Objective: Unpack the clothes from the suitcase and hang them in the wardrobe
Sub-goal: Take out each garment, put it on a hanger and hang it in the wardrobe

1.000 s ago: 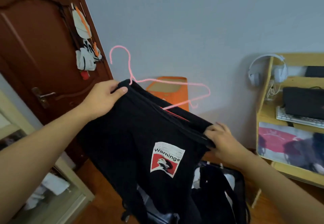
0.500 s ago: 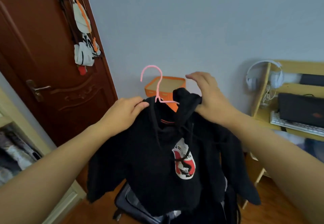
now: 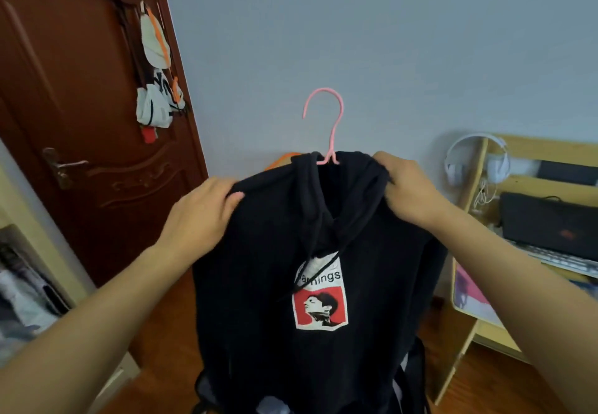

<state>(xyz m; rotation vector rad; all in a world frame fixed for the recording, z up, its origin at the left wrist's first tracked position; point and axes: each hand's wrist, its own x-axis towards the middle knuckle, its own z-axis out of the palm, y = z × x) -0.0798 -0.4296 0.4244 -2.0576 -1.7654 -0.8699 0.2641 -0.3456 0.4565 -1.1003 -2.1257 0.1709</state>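
Note:
A black hoodie (image 3: 259, 300) with a red and white chest print hangs in front of me on a pink wire hanger (image 3: 330, 122), whose hook sticks up above the collar. My left hand (image 3: 200, 219) grips the hoodie's left shoulder. My right hand (image 3: 407, 187) grips the cloth at the right side of the hood. The suitcase (image 3: 411, 378) is almost hidden behind the hoodie; only dark edges show at the bottom. Part of the wardrobe (image 3: 19, 284) with clothes inside shows at the left edge.
A dark brown door (image 3: 74, 122) with items hung on it stands at the left. A wooden shelf unit (image 3: 504, 251) with white headphones (image 3: 475, 161), a keyboard and a dark case is at the right. An orange box edge (image 3: 281, 158) peeks behind the hoodie.
The hoodie went from bunched across the hanger to hanging straight on it. My right hand moved from the hem up to the hood, and both hands now hold the shoulders level.

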